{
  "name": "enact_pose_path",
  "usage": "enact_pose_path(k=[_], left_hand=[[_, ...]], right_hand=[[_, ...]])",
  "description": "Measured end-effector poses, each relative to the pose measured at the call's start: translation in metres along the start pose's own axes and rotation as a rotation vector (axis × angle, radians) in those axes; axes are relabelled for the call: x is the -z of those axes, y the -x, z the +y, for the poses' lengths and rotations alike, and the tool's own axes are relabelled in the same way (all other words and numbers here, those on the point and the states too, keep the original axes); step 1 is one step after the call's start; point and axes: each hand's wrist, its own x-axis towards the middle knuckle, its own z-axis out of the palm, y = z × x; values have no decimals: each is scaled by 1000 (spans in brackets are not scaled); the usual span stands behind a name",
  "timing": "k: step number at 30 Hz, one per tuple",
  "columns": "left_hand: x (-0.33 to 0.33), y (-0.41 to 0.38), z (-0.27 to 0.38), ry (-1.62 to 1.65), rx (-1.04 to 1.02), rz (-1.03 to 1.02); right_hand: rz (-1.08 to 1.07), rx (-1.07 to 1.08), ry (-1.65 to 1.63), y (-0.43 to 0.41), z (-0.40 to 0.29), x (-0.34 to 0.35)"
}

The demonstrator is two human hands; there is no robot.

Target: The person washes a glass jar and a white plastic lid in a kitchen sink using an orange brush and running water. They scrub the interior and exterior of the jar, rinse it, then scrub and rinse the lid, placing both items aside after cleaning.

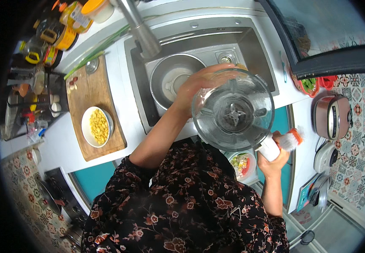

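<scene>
A clear glass blender jug [207, 123] is held up in front of my body, its wide mouth facing me and metal blades [235, 114] visible at the bottom. My left hand [201, 80] supports the jug's far left side, fingers spread along the glass. At the lower right, my right hand [275, 161] grips the white handle [269, 149]. A scrubbing brush with pale bristles and an orange edge [291, 140] also sticks out from that hand. Behind the jug, a round metal basin [158, 79] with a little cloudy water sits in the steel sink [258, 47].
Left of the sink, a wooden cutting board [83, 95] carries a white bowl [87, 134] of yellow beans [98, 126]. The faucet [146, 41] overhangs the sink. A bin with food scraps [241, 164] stands below the jug. An open window frame [296, 63] juts in at upper right, near a rice cooker [331, 117].
</scene>
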Motion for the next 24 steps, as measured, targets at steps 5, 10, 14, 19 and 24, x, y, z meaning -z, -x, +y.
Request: enact_pose_path(k=[5, 10, 14, 19, 24], left_hand=[[26, 12, -20, 194, -19, -32], [21, 21, -14, 205, -7, 30], [18, 28, -6, 34, -109, -14], [7, 35, 28, -379, -115, 5], [4, 39, 39, -562, -144, 3]], right_hand=[[-73, 81, 133, -29, -31, 13], [-112, -44, 27, -26, -19, 17], [-5, -78, -115, -2, -9, 2], [76, -94, -242, 12, -14, -22], [160, -199, -313, 29, -14, -42]])
